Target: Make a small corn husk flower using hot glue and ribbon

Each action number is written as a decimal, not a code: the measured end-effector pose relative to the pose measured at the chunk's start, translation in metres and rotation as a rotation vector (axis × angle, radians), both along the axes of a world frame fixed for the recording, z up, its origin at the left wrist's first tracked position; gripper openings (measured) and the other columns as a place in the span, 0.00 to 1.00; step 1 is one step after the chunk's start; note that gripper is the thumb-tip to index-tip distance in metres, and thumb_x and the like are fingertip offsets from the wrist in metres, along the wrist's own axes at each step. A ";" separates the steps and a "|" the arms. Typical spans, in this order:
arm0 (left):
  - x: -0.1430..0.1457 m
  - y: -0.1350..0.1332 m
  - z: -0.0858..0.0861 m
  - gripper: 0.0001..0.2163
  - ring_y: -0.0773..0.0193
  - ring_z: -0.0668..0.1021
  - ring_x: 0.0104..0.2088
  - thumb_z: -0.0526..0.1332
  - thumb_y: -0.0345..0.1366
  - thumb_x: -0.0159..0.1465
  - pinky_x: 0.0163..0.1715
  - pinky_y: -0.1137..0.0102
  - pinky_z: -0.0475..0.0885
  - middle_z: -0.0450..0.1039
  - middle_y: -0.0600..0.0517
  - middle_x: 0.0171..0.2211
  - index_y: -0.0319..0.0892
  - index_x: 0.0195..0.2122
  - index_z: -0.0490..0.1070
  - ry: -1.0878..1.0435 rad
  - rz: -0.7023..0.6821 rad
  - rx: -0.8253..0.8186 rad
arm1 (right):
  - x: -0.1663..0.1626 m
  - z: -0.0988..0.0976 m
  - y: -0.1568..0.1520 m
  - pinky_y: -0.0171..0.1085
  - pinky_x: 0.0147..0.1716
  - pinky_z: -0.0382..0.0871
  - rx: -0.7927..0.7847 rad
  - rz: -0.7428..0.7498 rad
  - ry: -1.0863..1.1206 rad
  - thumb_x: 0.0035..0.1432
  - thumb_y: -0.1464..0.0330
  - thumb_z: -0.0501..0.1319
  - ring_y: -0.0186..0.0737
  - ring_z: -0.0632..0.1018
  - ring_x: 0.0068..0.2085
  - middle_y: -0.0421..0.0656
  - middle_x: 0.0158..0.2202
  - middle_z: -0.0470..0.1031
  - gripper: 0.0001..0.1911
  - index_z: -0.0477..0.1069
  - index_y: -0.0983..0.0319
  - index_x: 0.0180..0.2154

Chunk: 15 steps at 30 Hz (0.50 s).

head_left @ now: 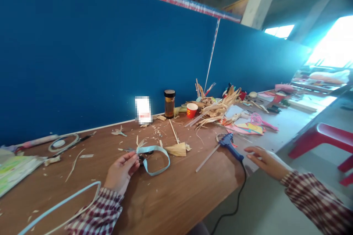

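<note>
Between the thumb and fingers of my left hand (pixel 122 170) is one end of a light blue ribbon (pixel 156 172), which curls round in a loop to the right. A small pale husk piece (pixel 140 142) sticks up by those fingertips. Dark scissors handles (pixel 141 158) lie partly hidden behind the hand. My right hand (pixel 263 159), fingers apart and holding nothing, hovers near the table edge. Just left of it lies a blue glue gun (pixel 231 146) with a clear glue stick (pixel 208 158) out of its back and a black cord (pixel 240 194) hanging off the table.
Dried corn husks (pixel 220 108) are heaped at the back, beside a red paper cup (pixel 192 110) and a dark-lidded jar (pixel 169 104). A blue partition (pixel 110 51) stands behind the table. A light blue strip (pixel 60 205) lies front left. A red stool (pixel 325 136) is at right.
</note>
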<state>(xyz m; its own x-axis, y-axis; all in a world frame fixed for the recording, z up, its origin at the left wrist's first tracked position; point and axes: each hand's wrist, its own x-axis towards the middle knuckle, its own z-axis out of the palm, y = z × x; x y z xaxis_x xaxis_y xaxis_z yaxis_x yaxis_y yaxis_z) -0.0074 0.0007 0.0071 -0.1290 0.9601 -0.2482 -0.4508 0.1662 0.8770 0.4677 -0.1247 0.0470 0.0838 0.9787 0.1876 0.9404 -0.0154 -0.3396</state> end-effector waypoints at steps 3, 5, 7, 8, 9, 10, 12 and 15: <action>0.000 0.000 -0.001 0.07 0.73 0.75 0.21 0.58 0.18 0.55 0.22 0.81 0.74 0.74 0.51 0.22 0.34 0.31 0.71 -0.005 0.001 0.010 | -0.032 0.028 0.000 0.46 0.32 0.67 0.076 -0.100 -0.059 0.54 0.61 0.52 0.47 0.75 0.27 0.51 0.34 0.75 0.14 0.70 0.60 0.38; 0.000 0.000 -0.002 0.07 0.73 0.75 0.21 0.58 0.19 0.55 0.22 0.81 0.74 0.74 0.51 0.22 0.34 0.32 0.71 -0.017 -0.005 0.023 | -0.077 0.047 0.000 0.43 0.30 0.68 0.056 0.009 0.047 0.55 0.62 0.53 0.47 0.76 0.30 0.48 0.33 0.75 0.14 0.69 0.58 0.41; 0.000 0.000 -0.001 0.07 0.73 0.75 0.21 0.59 0.19 0.54 0.22 0.81 0.74 0.74 0.51 0.22 0.35 0.32 0.70 -0.047 -0.016 0.038 | -0.137 0.059 0.002 0.39 0.32 0.68 -0.053 0.264 0.255 0.57 0.63 0.52 0.42 0.75 0.33 0.45 0.35 0.75 0.13 0.69 0.59 0.42; 0.001 0.000 -0.001 0.08 0.73 0.75 0.21 0.60 0.19 0.54 0.22 0.81 0.74 0.74 0.51 0.23 0.35 0.33 0.70 -0.062 -0.018 0.040 | -0.168 0.060 0.005 0.36 0.31 0.68 -0.098 0.360 0.347 0.57 0.64 0.52 0.39 0.75 0.31 0.44 0.33 0.75 0.13 0.70 0.59 0.40; 0.001 -0.001 0.000 0.08 0.73 0.75 0.21 0.60 0.20 0.53 0.22 0.81 0.74 0.74 0.51 0.23 0.35 0.34 0.70 -0.080 -0.025 0.043 | -0.198 0.058 0.010 0.35 0.30 0.67 -0.125 0.437 0.429 0.58 0.65 0.51 0.37 0.74 0.30 0.42 0.31 0.75 0.12 0.71 0.59 0.39; 0.001 -0.001 0.001 0.09 0.73 0.75 0.20 0.61 0.20 0.53 0.22 0.81 0.74 0.74 0.52 0.23 0.35 0.34 0.70 -0.098 -0.034 0.050 | -0.226 0.053 0.016 0.34 0.30 0.67 -0.124 0.507 0.495 0.58 0.65 0.52 0.36 0.74 0.30 0.41 0.30 0.75 0.12 0.71 0.59 0.39; 0.000 -0.002 0.003 0.09 0.74 0.75 0.20 0.62 0.20 0.52 0.22 0.82 0.74 0.74 0.52 0.23 0.36 0.34 0.70 -0.128 -0.045 0.060 | -0.271 0.037 0.036 0.34 0.33 0.66 -0.087 0.587 0.596 0.57 0.66 0.53 0.36 0.74 0.33 0.41 0.34 0.74 0.10 0.71 0.58 0.39; -0.002 -0.004 0.006 0.10 0.74 0.75 0.20 0.63 0.21 0.52 0.22 0.82 0.73 0.74 0.52 0.23 0.36 0.35 0.70 -0.171 -0.092 0.074 | -0.307 0.011 0.078 0.37 0.34 0.66 0.083 0.471 0.700 0.56 0.66 0.54 0.39 0.73 0.35 0.44 0.36 0.73 0.10 0.69 0.59 0.39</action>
<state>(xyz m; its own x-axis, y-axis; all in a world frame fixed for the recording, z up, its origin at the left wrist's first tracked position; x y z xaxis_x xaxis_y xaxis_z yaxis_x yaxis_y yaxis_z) -0.0089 -0.0034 0.0128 -0.0014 0.9824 -0.1869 -0.5803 0.1514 0.8002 0.1611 -0.0467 0.0576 -0.2057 0.9257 0.3174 0.4151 0.3762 -0.8284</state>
